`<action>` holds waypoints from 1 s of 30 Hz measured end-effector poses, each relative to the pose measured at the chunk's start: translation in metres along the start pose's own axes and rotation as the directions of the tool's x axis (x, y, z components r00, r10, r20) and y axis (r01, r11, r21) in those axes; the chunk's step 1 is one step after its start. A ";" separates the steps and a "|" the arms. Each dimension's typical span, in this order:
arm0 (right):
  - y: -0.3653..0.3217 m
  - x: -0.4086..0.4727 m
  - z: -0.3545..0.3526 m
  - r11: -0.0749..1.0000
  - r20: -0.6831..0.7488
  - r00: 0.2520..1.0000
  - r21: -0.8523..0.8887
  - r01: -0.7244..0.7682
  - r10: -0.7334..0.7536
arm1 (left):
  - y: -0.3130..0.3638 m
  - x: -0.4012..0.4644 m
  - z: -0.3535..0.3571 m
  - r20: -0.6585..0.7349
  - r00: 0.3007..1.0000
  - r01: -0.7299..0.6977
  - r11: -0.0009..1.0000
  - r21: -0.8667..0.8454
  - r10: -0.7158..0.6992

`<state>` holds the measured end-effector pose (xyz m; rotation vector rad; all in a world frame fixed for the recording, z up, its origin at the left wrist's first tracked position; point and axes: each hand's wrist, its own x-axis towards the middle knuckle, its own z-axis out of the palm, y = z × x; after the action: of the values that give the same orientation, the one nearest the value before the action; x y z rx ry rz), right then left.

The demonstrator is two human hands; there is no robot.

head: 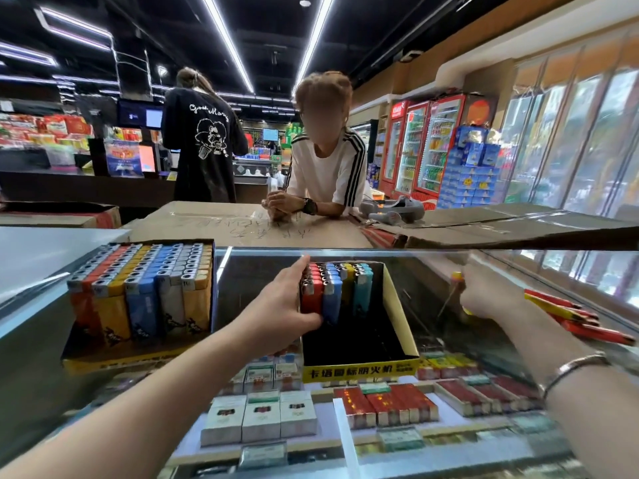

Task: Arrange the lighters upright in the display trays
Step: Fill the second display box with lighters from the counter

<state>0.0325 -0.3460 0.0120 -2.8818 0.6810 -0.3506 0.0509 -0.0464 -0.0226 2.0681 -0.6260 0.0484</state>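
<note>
A: Checking the half-filled tray [397, 312] on the glass counter [449, 326]. Standing lighters [337, 292] fill only its far-left part; near and right parts are bare black floor.

B: Left hand [281, 305]?

A: Flat against the left side of that block, fingers straight along it, thumb hooked round the near red lighter. Bracing, not lifting.

B: Right hand [484, 295]?

A: Right of the tray, apart from it, fingers curled. Something yellow with a red tip shows at the knuckles (blurred, likely a lighter, can't confirm). Grip itself: cannot tell.

B: So the feed comes from the right.

A: Yes. The open slot lies left of the right hand, just past the teal lighter. Long axis must go vertical, matching the block. Loose red and yellow lighters [567, 316] lie flat by the right wrist, nearer that hand. Full tray [145, 299] on the left looks done.
</note>
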 end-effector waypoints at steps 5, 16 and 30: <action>0.014 -0.004 0.008 0.978 0.063 0.998 -0.206 -0.015 0.028 | 0.001 0.000 0.000 -0.004 1.000 0.002 1.000 0.028 -0.001; 0.021 0.037 0.024 0.968 0.135 0.988 -0.250 -0.037 0.072 | -0.005 0.001 -0.001 0.048 0.998 0.050 0.993 -0.103 -0.046; 0.032 0.051 0.027 0.979 0.138 0.990 -0.198 0.048 -0.021 | -0.006 0.002 -0.001 0.075 0.996 0.063 0.986 -0.157 -0.051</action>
<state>0.0708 -0.3951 -0.0106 -3.0751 0.6798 -0.0927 0.0554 -0.0436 -0.0267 1.9381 -0.5938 -0.1053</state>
